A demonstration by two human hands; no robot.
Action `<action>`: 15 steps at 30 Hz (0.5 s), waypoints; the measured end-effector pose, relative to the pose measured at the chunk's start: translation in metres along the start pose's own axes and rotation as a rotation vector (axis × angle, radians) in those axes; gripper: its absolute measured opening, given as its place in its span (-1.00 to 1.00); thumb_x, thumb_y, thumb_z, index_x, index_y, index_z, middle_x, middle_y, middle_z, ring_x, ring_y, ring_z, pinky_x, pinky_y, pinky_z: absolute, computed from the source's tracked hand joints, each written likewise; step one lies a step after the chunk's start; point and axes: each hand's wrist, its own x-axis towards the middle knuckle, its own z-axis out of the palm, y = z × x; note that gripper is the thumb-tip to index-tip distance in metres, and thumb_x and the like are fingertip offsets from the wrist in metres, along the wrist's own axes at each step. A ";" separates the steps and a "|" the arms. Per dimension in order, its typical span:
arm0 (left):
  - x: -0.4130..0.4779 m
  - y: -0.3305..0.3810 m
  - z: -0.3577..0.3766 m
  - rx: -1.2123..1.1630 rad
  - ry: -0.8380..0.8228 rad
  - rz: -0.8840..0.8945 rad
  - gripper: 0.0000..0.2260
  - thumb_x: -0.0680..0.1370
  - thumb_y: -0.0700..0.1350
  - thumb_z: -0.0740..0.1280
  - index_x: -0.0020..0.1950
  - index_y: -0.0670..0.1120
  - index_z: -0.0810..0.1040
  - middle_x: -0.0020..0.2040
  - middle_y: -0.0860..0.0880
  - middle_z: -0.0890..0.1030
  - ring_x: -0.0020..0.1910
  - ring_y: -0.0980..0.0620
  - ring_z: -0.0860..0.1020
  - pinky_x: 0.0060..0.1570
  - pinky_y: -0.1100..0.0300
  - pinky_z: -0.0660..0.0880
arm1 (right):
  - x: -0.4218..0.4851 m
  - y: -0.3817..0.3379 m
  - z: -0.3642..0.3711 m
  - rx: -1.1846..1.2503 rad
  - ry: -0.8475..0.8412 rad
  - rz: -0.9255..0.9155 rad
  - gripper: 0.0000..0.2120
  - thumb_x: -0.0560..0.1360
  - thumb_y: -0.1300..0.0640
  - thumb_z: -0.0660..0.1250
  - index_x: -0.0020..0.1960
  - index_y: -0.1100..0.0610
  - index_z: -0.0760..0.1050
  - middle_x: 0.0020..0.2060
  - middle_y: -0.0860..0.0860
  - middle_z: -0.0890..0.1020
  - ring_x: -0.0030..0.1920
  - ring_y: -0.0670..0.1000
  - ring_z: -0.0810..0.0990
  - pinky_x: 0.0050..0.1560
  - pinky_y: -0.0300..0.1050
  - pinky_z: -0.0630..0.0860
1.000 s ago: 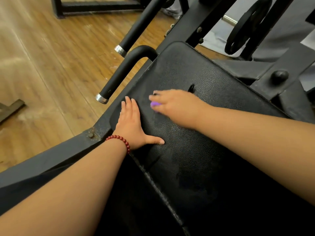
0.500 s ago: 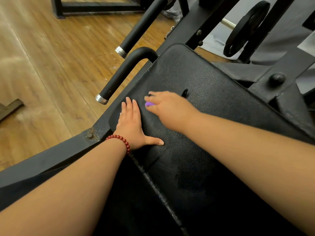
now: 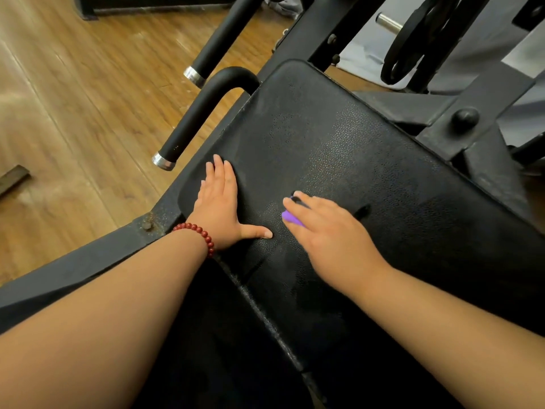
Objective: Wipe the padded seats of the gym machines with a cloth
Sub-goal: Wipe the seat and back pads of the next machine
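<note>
A black padded seat of a gym machine fills the middle of the head view. My left hand lies flat on its left edge, fingers straight and thumb spread, with a red bead bracelet at the wrist. My right hand rests on the pad just right of that thumb, fingers curled over a small purple cloth. Most of the cloth is hidden under the hand. A dark strip shows past the knuckles on the right side.
Two black padded handles with chrome ends stick out left of the pad over the wooden floor. The machine's black steel frame runs along the near left. A weight plate and a round knob stand at the right.
My right hand has slid with the cloth back toward me, from beside my left fingertips to beside my left thumb. My left hand has stayed flat in place.
</note>
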 end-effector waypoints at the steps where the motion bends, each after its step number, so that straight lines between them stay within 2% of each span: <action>1: 0.000 0.001 -0.001 0.016 0.001 0.028 0.31 0.14 0.47 0.28 0.52 -0.18 -0.39 0.51 -0.13 -0.43 0.50 -0.08 -0.39 0.47 0.01 -0.26 | -0.008 -0.005 0.000 0.012 -0.007 -0.014 -0.60 0.48 0.23 0.06 0.10 0.22 0.64 0.17 0.17 0.62 0.21 0.21 0.58 0.22 0.04 0.49; 6: -0.003 0.009 -0.001 0.136 -0.021 0.204 0.08 0.39 0.32 0.33 0.55 -0.11 -0.33 0.53 -0.07 -0.39 0.51 -0.08 -0.36 0.46 -0.03 -0.22 | -0.029 -0.013 -0.002 -0.009 -0.051 -0.041 -0.61 0.50 0.19 0.07 0.07 0.15 0.67 0.18 0.12 0.62 0.23 0.16 0.56 0.28 0.00 0.40; 9: -0.004 0.016 -0.006 0.133 -0.057 0.229 0.02 0.45 0.21 0.38 0.56 -0.08 -0.30 0.54 -0.07 -0.38 0.50 -0.11 -0.37 0.47 -0.12 -0.21 | -0.034 -0.012 -0.013 -0.007 -0.053 0.075 -0.57 0.47 0.20 0.04 0.06 0.14 0.67 0.16 0.10 0.64 0.22 0.15 0.58 0.23 -0.02 0.44; 12: -0.011 0.036 -0.005 0.149 -0.091 0.300 -0.06 0.50 0.03 0.41 0.56 -0.09 -0.26 0.54 -0.08 -0.35 0.47 -0.06 -0.39 0.46 -0.18 -0.23 | -0.056 -0.020 -0.021 0.044 -0.024 0.154 -0.54 0.44 0.23 0.02 0.08 0.18 0.66 0.18 0.13 0.63 0.22 0.17 0.58 0.23 -0.02 0.47; 13: -0.019 0.043 0.003 0.147 -0.093 0.327 -0.08 0.51 0.03 0.39 0.56 -0.09 -0.26 0.54 -0.08 -0.36 0.45 -0.04 -0.41 0.45 -0.17 -0.25 | -0.068 -0.026 -0.021 0.058 -0.037 0.149 -0.55 0.45 0.23 0.03 0.09 0.19 0.66 0.19 0.13 0.62 0.24 0.17 0.57 0.27 -0.01 0.43; 15: -0.037 0.056 0.023 0.159 -0.083 0.357 -0.08 0.52 0.16 0.34 0.55 -0.08 -0.29 0.50 -0.06 -0.41 0.45 -0.07 -0.44 0.42 -0.13 -0.32 | -0.093 -0.036 -0.020 0.081 -0.093 0.104 -0.57 0.47 0.22 0.04 0.12 0.19 0.65 0.20 0.13 0.61 0.26 0.16 0.55 0.32 -0.01 0.36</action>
